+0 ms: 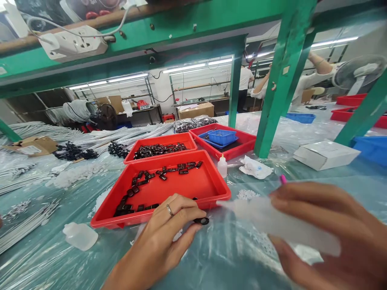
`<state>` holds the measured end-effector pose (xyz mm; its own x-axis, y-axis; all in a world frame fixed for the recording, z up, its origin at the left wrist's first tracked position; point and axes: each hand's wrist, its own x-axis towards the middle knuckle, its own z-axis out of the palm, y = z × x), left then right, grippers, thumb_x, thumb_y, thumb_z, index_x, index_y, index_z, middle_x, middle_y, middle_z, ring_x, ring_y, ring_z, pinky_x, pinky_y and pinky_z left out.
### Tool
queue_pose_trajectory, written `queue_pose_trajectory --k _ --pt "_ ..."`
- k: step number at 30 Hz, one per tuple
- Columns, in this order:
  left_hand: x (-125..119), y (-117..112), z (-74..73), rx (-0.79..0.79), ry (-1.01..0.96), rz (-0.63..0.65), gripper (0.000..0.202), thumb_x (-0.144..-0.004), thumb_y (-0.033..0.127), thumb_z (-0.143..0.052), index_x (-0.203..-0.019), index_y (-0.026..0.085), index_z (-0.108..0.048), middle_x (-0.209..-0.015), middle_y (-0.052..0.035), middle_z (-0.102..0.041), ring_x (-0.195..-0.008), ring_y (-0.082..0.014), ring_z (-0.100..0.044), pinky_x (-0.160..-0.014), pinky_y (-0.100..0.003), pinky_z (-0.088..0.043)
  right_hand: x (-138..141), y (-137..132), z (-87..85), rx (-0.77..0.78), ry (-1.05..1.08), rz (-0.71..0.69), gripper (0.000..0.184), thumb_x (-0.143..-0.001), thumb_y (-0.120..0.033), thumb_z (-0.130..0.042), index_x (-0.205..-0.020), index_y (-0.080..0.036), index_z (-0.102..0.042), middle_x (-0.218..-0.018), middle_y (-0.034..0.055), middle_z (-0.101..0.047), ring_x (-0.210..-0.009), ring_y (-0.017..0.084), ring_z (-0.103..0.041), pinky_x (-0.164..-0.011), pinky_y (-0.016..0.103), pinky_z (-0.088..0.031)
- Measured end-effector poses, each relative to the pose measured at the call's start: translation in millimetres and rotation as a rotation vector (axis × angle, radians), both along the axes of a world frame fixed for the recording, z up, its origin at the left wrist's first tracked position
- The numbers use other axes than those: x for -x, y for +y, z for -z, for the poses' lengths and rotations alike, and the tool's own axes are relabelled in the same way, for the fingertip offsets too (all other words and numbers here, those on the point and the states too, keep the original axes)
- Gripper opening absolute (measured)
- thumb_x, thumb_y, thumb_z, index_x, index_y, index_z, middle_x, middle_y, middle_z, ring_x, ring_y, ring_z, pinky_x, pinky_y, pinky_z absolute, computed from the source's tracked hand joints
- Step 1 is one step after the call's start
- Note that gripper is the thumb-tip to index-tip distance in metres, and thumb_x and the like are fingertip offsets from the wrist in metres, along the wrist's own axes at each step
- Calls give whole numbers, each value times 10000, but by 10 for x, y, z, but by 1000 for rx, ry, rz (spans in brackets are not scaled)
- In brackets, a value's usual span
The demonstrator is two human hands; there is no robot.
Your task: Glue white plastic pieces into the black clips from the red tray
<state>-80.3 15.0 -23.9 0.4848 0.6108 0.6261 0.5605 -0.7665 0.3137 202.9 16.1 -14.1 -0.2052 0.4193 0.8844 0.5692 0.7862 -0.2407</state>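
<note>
Pinching black part in left grip, clasping white bottle in right grip; apparently aligning nozzle at part's two o'clock, needing steady aim.

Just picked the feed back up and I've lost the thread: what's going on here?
The left hand pinches a small black piece in front of the near red tray. The right hand grips a whitish squeeze bottle, its nozzle pointing towards that piece without appearing to touch it. More black pieces lie scattered in that tray; the red tray behind holds a denser heap.
</note>
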Motion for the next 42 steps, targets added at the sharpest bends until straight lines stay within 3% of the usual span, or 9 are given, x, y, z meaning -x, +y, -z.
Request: queue_pose_trajectory --k 4,7,11,15,19,25,29,35,42 --pt "36 5 107 20 -30 -56 259 -1054 165 -546 -1233 335 -622 -1120 -2 -702 -1057 -159 -696 -961 -214 -527 -109 375 -43 120 228 -8 320 -890 -218 -764 -1175 -272 -627 -1165 44 -666 -1136 218 -649 -979 332 -507" --pt "85 95 206 -78 -48 -70 245 -1019 233 -570 -1208 374 -637 -1105 8 -747 -988 -193 -753 -863 -222 -606 -228 696 63 287 389 -49 323 -923 -332 -714 -1172 -247 -526 -1114 60 -674 -1036 223 -710 -836 340 -590" --pt "166 258 285 -162 -50 -62 235 -997 306 -590 -1209 394 -638 -1080 23 -777 -908 -214 -796 -753 -237 -665 -442 1042 282 445 310 27 334 -962 -387 -679 -1215 -188 -589 -1088 88 -727 -986 236 -750 -825 374 -626" --pt "197 306 279 -49 -79 -99 185 -1029 313 -583 -1203 368 -611 -1090 20 -763 -972 -191 -790 -783 -227 -644 -530 1251 540 543 233 123 297 -985 -409 -751 -1113 -153 -672 -1044 57 -728 -949 226 -727 -901 447 -612" --pt "140 298 208 121 -311 -111 127 -1088 342 -465 -1101 271 -569 -1000 -23 -739 -919 -180 -749 -810 -269 -592 -538 1365 710 581 191 153 286 -1024 -433 -710 -1069 -153 -670 -941 20 -694 -789 174 -691 -758 360 -611" --pt "181 361 156 180 -379 -137 146 -1107 309 -379 -1109 226 -498 -932 -28 -693 -850 -170 -681 -794 -299 -529 -357 1061 461 362 173 149 464 -950 -500 -693 -1249 -173 -555 -1221 151 -607 -1115 309 -615 -957 508 -539" --pt "214 336 136 148 -374 -172 149 -1101 311 -369 -1130 228 -489 -889 -9 -641 -824 -187 -647 -758 -304 -481 264 446 287 412 -219 -243 126 -1034 -297 -584 -982 -242 -685 -925 26 -696 -815 189 -681 -752 306 -582" --pt "156 312 119 133 -323 -142 125 -1074 278 -372 -1115 236 -481 -860 5 -603 -744 -183 -601 -716 -303 -450 1005 200 507 509 -728 -456 215 -957 -62 -665 -1098 -215 -720 -1148 59 -723 -1024 242 -721 -961 364 -581" --pt "162 286 111 165 -320 -153 130 -1093 291 -352 -1132 247 -467 -868 9 -604 -764 -184 -604 -722 -309 -455 1046 294 701 682 -435 -504 122 -991 -134 -557 -991 -212 -651 -1029 80 -724 -979 290 -708 -939 463 -568"
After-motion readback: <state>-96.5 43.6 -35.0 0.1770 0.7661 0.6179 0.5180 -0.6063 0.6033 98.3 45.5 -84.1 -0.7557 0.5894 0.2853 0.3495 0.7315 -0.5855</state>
